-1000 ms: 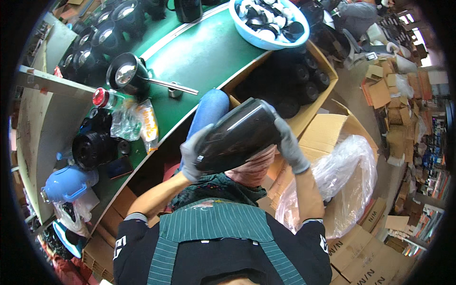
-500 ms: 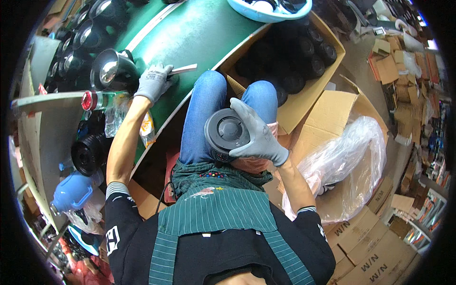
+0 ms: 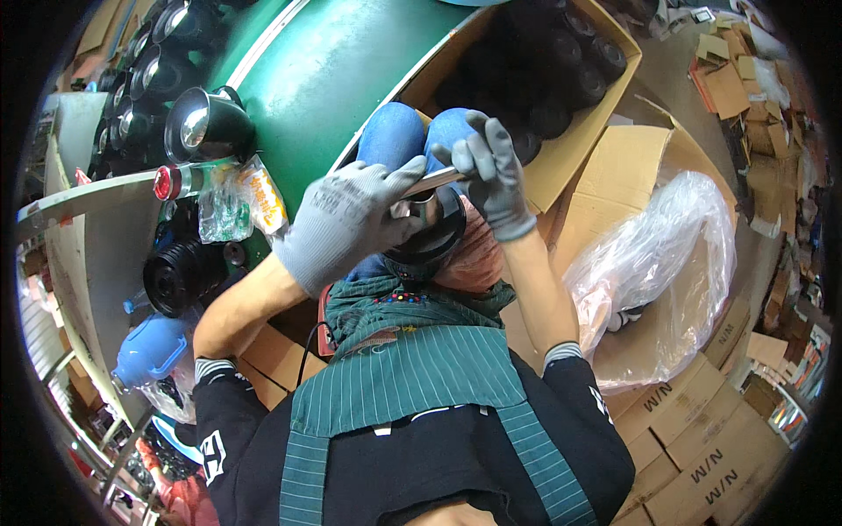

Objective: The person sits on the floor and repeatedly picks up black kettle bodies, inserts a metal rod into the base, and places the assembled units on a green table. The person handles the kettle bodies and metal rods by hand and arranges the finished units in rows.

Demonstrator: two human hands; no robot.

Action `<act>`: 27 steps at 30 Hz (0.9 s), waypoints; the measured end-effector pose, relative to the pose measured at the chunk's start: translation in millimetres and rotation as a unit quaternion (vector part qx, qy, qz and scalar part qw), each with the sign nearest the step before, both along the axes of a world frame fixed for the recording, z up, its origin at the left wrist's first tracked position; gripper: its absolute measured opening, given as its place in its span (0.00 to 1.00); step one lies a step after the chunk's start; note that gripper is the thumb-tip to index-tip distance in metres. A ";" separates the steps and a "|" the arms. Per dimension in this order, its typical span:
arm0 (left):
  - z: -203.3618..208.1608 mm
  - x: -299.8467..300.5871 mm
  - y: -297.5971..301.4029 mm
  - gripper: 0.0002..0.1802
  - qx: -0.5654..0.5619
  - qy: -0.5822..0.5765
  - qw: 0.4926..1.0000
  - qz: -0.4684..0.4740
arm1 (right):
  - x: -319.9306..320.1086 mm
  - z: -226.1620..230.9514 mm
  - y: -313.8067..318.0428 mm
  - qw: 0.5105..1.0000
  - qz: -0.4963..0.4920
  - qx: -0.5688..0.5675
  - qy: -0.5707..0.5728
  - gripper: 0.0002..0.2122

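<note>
My left hand (image 3: 351,217), in a grey knitted glove, reaches across my lap and pinches one end of a thin, flat pale strip (image 3: 436,181). At its other end, my right hand (image 3: 493,174), gloved alike, has its fingers bent onto the strip. Just below the strip, a black round cup-like part (image 3: 449,235) with a shiny metallic inside sits in my lap, partly hidden by my left hand. Whether either hand touches that part I cannot tell.
A green table (image 3: 342,61) holds several black shiny-lined bowls (image 3: 209,127) at left, beside a clear plastic bag (image 3: 225,210). At right stand a carton (image 3: 574,162) of black parts and an open box with plastic film (image 3: 658,263). A blue jug (image 3: 151,351) is lower left.
My left hand has brought the strip from the table to my lap. My right hand has let go of the black part and taken the strip's other end. The part's shiny inside now shows.
</note>
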State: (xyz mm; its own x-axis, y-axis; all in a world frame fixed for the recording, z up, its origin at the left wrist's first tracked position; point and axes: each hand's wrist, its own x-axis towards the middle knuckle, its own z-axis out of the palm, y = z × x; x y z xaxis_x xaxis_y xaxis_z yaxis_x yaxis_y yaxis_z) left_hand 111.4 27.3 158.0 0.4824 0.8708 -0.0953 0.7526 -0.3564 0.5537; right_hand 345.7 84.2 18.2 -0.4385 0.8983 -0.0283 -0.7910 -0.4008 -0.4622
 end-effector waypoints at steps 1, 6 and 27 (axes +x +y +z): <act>3.3 4.0 -6.7 0.42 0.007 -0.018 1.000 0.015 | -8.4 -19.5 7.7 0.991 -0.031 0.095 -0.086 0.24; 24.7 52.5 -44.1 0.48 0.067 -0.059 0.995 0.033 | -56.4 -88.3 41.4 0.941 -0.074 0.263 -0.200 0.18; -102.3 41.8 80.9 0.36 -0.430 -0.357 0.829 -0.034 | -6.6 129.5 -90.7 0.631 0.166 0.635 -0.414 0.16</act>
State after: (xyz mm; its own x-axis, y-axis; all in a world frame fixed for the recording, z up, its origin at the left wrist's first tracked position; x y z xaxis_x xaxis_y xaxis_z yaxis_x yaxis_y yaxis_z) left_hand 153.3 108.2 55.6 0.7281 0.5975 -0.3359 0.1187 0.3728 0.9203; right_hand 339.1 -6.5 147.7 -0.9151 0.2905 0.2796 -0.0382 0.6280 -0.7773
